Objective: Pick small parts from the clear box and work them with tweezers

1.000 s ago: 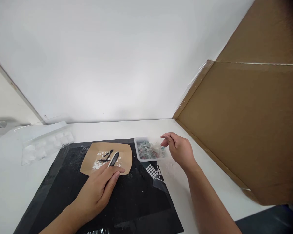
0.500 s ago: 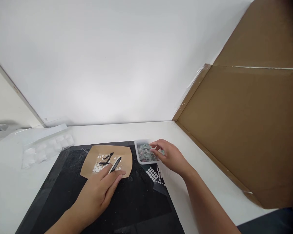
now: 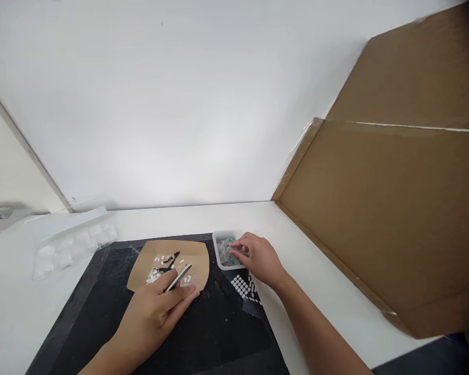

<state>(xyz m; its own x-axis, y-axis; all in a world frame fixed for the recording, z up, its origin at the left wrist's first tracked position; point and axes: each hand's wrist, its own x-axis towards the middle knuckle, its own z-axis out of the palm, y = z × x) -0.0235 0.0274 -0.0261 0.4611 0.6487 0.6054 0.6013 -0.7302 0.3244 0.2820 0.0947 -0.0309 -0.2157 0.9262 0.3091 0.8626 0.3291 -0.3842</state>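
Observation:
My left hand [image 3: 152, 312] is closed on a slim black-and-white piece [image 3: 180, 277], too small to name, tilted over the near side of a brown paper tray [image 3: 195, 255]. Small white bits [image 3: 154, 273] and dark twisted scraps [image 3: 167, 264] lie in that tray. Over a white plastic tub [image 3: 216, 245] is my right hand [image 3: 258, 256], its thumb and fingertips drawn together. Whether anything sits between them I cannot make out. Greenish clear pieces [image 3: 224, 252] fill much of the tub.
A black mat [image 3: 172, 349] covers the middle of the white table [image 3: 172, 217]. Rows of small white pads [image 3: 240, 285] lie below the tub. A clear plastic tray [image 3: 74, 245] rests at left, and a large cardboard sheet [image 3: 383, 208] stands along the right.
The right hand has drawn its thumb and fingers closer together over the tub. The piece in the left hand has turned to show a thinner edge. The camera view has shifted slightly.

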